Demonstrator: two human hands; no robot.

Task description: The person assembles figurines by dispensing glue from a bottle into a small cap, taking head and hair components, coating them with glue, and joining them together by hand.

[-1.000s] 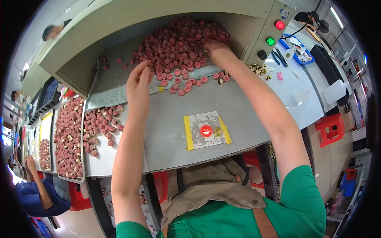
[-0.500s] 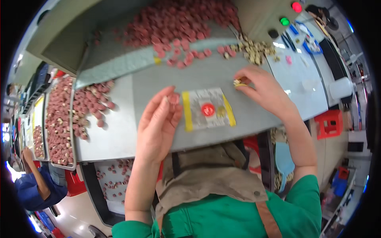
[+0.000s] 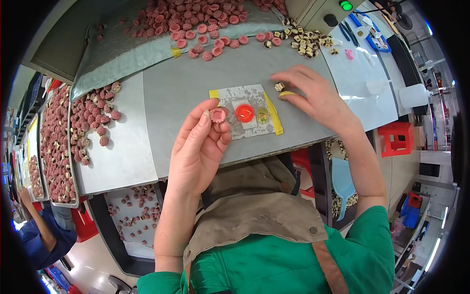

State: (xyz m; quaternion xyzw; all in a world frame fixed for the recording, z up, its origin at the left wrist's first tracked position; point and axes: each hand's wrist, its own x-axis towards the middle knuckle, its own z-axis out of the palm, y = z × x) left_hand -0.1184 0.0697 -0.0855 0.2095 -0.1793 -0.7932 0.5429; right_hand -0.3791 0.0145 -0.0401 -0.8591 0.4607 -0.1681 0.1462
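Between the thumb and fingers of my left hand [image 3: 198, 147] is a small pink bumpy shell [image 3: 218, 115], its square hollow facing up. My right hand [image 3: 318, 98] pinches a small cream-and-dark block [image 3: 279, 86] between thumb and forefinger; something yellow covers the thumb tip. On the grey table, between and below the hands, lies a speckled white sheet [image 3: 254, 92] with yellow tape along its sides. A shallow red round dish [image 3: 245, 113] sits on it, beside a small yellowish oval piece [image 3: 263, 115]. My left fingers hide the sheet's left edge.
Many pink shells [image 3: 196, 19] are heaped at the back, with a pile of cream-and-dark blocks [image 3: 306, 41] to their right. Filled pink pieces [image 3: 93, 117] lie at left beside a full tray [image 3: 73, 198]. Open drawers hang below the table edge. A person [image 3: 44, 230] sits far left.
The whole view has shifted, so the table sits higher and further left. The right hand has come nearer the sheet with its block. The left hand now overlaps the sheet's left edge, shell still held.
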